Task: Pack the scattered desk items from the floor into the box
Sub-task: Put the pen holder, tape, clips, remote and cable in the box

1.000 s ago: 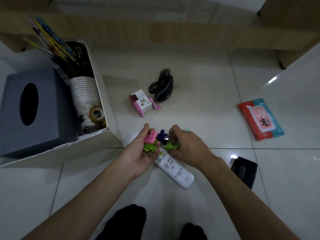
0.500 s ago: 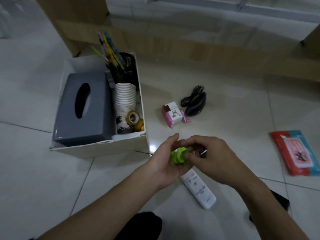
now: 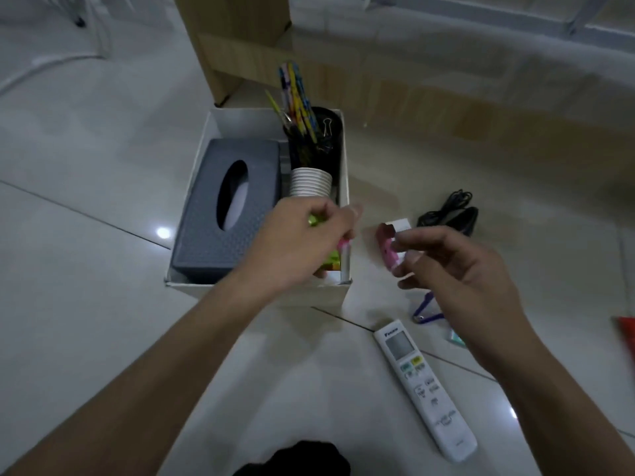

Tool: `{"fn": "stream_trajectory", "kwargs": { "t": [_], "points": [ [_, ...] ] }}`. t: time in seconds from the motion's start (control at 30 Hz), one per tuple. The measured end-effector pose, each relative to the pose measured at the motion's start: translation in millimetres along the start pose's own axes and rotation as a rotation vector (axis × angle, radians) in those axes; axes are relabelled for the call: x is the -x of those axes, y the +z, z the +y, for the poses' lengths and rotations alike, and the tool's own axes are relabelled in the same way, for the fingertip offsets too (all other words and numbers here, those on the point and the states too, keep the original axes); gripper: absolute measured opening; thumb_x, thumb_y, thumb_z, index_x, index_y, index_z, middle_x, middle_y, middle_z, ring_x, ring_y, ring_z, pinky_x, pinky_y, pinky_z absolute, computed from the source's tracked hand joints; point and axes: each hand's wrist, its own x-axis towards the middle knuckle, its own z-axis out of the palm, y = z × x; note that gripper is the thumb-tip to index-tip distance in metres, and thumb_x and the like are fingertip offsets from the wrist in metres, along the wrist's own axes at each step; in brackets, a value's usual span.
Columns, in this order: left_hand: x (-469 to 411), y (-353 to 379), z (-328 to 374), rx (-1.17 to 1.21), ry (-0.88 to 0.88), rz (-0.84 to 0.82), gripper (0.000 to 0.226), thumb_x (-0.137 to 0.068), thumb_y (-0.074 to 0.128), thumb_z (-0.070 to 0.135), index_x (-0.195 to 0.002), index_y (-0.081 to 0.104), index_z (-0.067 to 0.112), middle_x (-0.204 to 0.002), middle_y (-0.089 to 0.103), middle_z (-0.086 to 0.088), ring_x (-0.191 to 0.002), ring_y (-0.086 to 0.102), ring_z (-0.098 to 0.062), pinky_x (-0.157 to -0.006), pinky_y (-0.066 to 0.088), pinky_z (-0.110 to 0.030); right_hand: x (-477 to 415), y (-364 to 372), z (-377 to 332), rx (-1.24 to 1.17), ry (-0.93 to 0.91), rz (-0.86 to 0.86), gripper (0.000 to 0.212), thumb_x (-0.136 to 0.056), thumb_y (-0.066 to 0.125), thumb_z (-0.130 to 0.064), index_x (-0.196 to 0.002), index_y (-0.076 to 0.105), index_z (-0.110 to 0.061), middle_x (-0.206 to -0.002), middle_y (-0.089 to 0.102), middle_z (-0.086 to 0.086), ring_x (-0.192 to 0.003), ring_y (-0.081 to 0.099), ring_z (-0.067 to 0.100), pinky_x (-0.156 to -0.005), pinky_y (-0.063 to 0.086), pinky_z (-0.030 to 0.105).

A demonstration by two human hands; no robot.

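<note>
The white box (image 3: 328, 296) sits on the tiled floor, holding a grey tissue box (image 3: 226, 207), a stack of paper cups (image 3: 309, 182) and a black pen holder (image 3: 318, 146). My left hand (image 3: 302, 242) hovers over the box's near right corner and grips green and pink clips (image 3: 313, 219). My right hand (image 3: 457, 266) hangs just right of the box with its fingers loosely curled and holds nothing. A blue clip (image 3: 426, 309) lies on the floor under that hand. Close by on the tiles are a white remote (image 3: 426, 389), a small pink and white box (image 3: 386, 237) and a black mouse with cable (image 3: 453, 214).
A wooden furniture leg and panel (image 3: 240, 46) stand just behind the box. The corner of a red pack (image 3: 626, 329) shows at the right edge, and a small teal item (image 3: 457, 338) lies beside my right forearm. My dark foot (image 3: 302, 458) is at the bottom.
My left hand has carried the green and pink clips leftward over the box. My right hand has let go and drawn apart. The blue clip now lies on the floor.
</note>
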Motion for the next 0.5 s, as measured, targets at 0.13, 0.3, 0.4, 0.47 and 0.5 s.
{"fn": "stream_trajectory", "kwargs": {
  "t": [0.13,0.3,0.4,0.47,0.5],
  "points": [
    [-26.6,9.9,-36.5,-0.543,-0.025,-0.132,0.027,-0.1,0.049,0.036,-0.088,0.069,0.022,-0.088,0.07,-0.004,-0.074,0.066,-0.016,-0.058,0.054,-0.029,-11.4,18.7,12.2,-0.01,0.068,-0.078,0.027,-0.095,0.058,0.002,-0.099,0.074,-0.019,-0.098,0.076,-0.004,-0.078,0.072,0.01,-0.07,0.058,0.022],
    [-44.2,18.3,-49.1,-0.611,-0.15,-0.244,0.036,-0.102,0.034,0.041,-0.104,0.067,0.028,-0.099,0.062,0.004,-0.08,0.055,-0.005,-0.061,0.038,-0.021,-10.2,20.2,27.7,0.026,0.119,-0.117,0.028,-0.096,0.058,-0.001,-0.1,0.074,-0.023,-0.098,0.076,-0.006,-0.082,0.072,0.011,-0.074,0.059,0.026],
    [-47.7,9.6,-46.1,-0.296,-0.322,-0.19,0.038,-0.102,0.035,0.045,-0.091,0.07,0.035,-0.098,0.067,0.009,-0.089,0.064,-0.011,-0.077,0.055,-0.03,-8.1,14.0,33.3,0.044,0.157,-0.111,0.027,-0.096,0.058,-0.003,-0.099,0.074,-0.024,-0.098,0.076,-0.008,-0.083,0.073,0.011,-0.073,0.059,0.024],
    [-41.5,5.6,-40.9,-0.154,-0.349,-0.182,0.035,-0.102,0.037,0.044,-0.098,0.071,0.037,-0.108,0.071,0.005,-0.099,0.067,-0.02,-0.089,0.058,-0.043,-7.9,9.2,35.9,0.039,0.176,-0.082,0.027,-0.096,0.058,-0.003,-0.099,0.074,-0.024,-0.098,0.076,-0.008,-0.083,0.073,0.01,-0.072,0.058,0.023],
    [-37.0,4.3,-38.3,-0.249,-0.284,-0.187,0.035,-0.103,0.035,0.043,-0.103,0.07,0.037,-0.11,0.07,0.004,-0.1,0.066,-0.02,-0.091,0.057,-0.044,-7.7,6.4,36.9,0.028,0.185,-0.064,0.026,-0.096,0.058,-0.003,-0.099,0.074,-0.023,-0.098,0.076,-0.008,-0.082,0.073,0.01,-0.07,0.057,0.021]
  ]
}}
